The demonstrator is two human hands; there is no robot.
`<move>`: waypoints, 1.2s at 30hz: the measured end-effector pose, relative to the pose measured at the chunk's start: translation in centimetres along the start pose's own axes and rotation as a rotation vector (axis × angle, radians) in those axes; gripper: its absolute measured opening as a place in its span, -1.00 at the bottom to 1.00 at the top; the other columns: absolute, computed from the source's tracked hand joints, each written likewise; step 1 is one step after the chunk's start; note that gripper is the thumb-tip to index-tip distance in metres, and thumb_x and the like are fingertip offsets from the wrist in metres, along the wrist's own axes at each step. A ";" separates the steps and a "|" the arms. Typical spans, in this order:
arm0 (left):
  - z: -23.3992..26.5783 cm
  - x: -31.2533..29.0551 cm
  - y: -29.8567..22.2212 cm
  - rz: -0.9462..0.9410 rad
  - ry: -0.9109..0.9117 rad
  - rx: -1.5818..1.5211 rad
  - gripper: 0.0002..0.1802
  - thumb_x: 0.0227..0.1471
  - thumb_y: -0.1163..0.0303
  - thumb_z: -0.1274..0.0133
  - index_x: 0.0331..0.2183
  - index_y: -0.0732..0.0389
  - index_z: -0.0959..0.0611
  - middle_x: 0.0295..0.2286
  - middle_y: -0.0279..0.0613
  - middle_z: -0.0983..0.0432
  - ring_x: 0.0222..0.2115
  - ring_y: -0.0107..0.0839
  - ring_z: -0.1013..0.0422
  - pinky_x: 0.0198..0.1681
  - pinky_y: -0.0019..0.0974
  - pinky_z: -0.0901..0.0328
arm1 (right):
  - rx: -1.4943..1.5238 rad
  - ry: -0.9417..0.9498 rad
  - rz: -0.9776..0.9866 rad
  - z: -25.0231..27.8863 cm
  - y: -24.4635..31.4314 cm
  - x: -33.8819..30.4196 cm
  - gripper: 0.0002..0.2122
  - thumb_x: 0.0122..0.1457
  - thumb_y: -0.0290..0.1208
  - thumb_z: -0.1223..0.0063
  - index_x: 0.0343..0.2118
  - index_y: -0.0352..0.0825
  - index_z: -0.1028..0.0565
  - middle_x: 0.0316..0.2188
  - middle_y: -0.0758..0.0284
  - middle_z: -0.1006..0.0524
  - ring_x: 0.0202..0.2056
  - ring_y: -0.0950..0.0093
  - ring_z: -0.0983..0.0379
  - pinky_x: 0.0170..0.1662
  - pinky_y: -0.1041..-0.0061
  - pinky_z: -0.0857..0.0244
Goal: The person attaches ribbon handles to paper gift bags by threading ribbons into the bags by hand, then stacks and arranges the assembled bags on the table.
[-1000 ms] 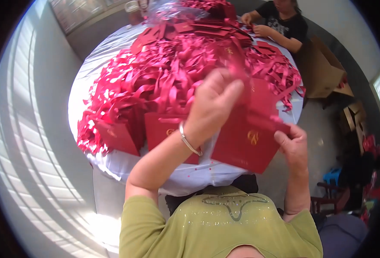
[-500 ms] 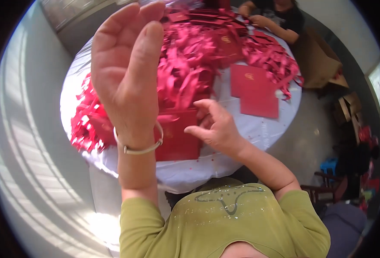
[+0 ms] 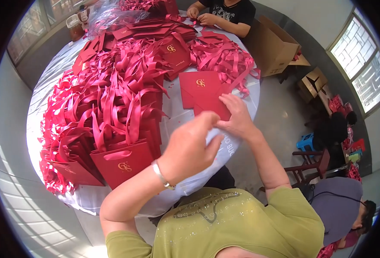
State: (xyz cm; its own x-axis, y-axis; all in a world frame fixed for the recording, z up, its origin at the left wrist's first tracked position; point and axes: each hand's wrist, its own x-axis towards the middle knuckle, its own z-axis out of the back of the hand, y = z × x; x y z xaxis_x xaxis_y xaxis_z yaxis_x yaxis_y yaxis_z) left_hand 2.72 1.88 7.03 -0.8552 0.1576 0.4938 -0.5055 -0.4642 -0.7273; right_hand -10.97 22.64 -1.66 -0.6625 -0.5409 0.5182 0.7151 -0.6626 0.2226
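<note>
Two flat red paper bags lie overlapping right of the table's middle: an upper one with a gold emblem (image 3: 194, 79) and a lower plain one (image 3: 210, 101). Over the lower bag's right edge reaches my right hand (image 3: 241, 118), fingers stretched out and thumb apart, nothing visible between them. My left hand (image 3: 189, 148), wearing a silver bangle at the wrist, is raised just in front of these bags. Its fingers are bent toward my right thumb, with its own thumb apart; it holds nothing I can see. Nearer left, a red gift bag with ribbon handles (image 3: 123, 165) stands upright before several others.
Red ribbons and bags (image 3: 130, 64) cover the left of the white-clothed round table (image 3: 173, 92); another ribbon heap (image 3: 224, 58) lies right. Across sits a person in black (image 3: 231, 17). Cardboard box (image 3: 271, 45), wooden chair (image 3: 312, 161) and a person in a purple cap (image 3: 336, 206) are at right.
My view has turned right. My left hand has come down from high over the table toward my right hand. My right hand has moved from the standing bag to the flat bags.
</note>
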 end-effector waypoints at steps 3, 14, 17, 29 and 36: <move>-2.6 -0.9 1.3 0.139 0.193 0.070 -0.61 -0.01 0.41 -0.20 -0.13 0.31 -0.50 -0.31 0.08 -0.56 -0.25 -0.01 -0.53 -0.21 -0.09 -0.41 | 0.037 -0.046 0.043 0.0 0.1 -0.1 -0.26 -0.27 -0.11 -0.48 0.02 -0.37 -0.48 -0.06 0.12 -0.45 0.05 0.15 -0.34 0.17 0.19 -0.17; -2.4 0.1 4.3 0.042 -0.010 0.205 -0.65 -0.06 0.56 -0.11 -0.15 0.35 -0.52 -0.19 0.14 -0.51 -0.10 0.04 -0.43 0.00 -0.05 -0.31 | 0.320 0.108 -0.083 4.2 2.0 -1.3 -0.69 -0.12 -0.33 -0.46 -0.31 -0.31 -0.62 -0.44 0.30 -0.50 -0.30 0.32 -0.43 -0.19 0.40 -0.33; -2.7 -0.2 4.6 0.221 0.197 0.219 -0.66 0.01 0.58 -0.04 -0.10 0.37 -0.52 -0.12 0.24 -0.49 -0.05 0.12 -0.43 0.00 -0.01 -0.35 | 0.359 0.127 -0.167 4.2 1.3 -1.1 -0.71 -0.10 -0.37 -0.44 -0.32 -0.34 -0.61 -0.37 0.26 -0.55 -0.27 0.32 -0.46 -0.17 0.40 -0.35; -4.8 -2.1 4.8 -0.010 0.285 0.580 -0.40 -0.07 0.38 -0.21 0.04 0.34 -0.50 0.17 0.37 -0.17 0.24 0.22 -0.10 0.30 0.16 0.03 | 0.151 0.004 0.032 -0.1 -1.6 1.9 -0.49 -0.01 -0.29 -0.36 0.00 -0.37 -0.48 -0.10 0.16 -0.51 0.08 0.15 -0.35 0.13 0.27 -0.25; -5.6 -2.9 4.8 -0.140 0.442 0.700 -0.45 0.00 0.40 -0.06 0.07 0.31 -0.49 0.18 0.32 -0.20 0.19 0.21 -0.20 0.26 0.15 -0.07 | 0.408 0.143 0.063 0.5 -1.2 4.8 -0.73 -0.04 -0.40 -0.35 -0.27 -0.36 -0.59 -0.29 0.23 -0.51 -0.17 0.27 -0.43 -0.02 0.33 -0.30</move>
State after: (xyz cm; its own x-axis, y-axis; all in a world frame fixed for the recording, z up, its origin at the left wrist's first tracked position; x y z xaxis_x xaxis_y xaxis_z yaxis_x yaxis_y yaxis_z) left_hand 2.10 4.07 -0.56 -0.8296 0.5135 0.2191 -0.5473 -0.8255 -0.1376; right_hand -14.84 21.12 1.00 -0.6181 -0.6592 0.4283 0.7658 -0.3820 0.5173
